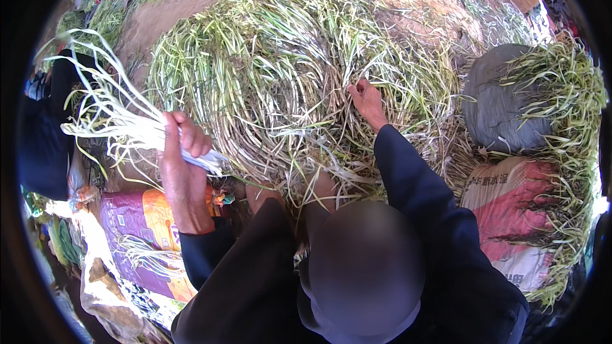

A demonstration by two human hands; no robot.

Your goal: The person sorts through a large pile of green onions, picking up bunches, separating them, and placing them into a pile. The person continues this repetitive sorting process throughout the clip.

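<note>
My left hand, raised at the left, grips a bunch of pale, white-stemmed leafy stalks. Their thin ends fan out to the upper left, and the cut-looking white ends stick out past my fingers on the right. A wide heap of long green and whitish stalks, possibly garlic chives or sprouts, spreads on the ground before me. My right hand reaches into the right part of this heap, its fingers curled against the stalks. Whether a stalk is pinched between those fingertips is unclear.
At the left lies a purple and orange printed sack with a few pale stalks on it. On the right are a grey rounded bundle, a red and white woven sack and more greens. Another person's dark-clothed leg shows far left.
</note>
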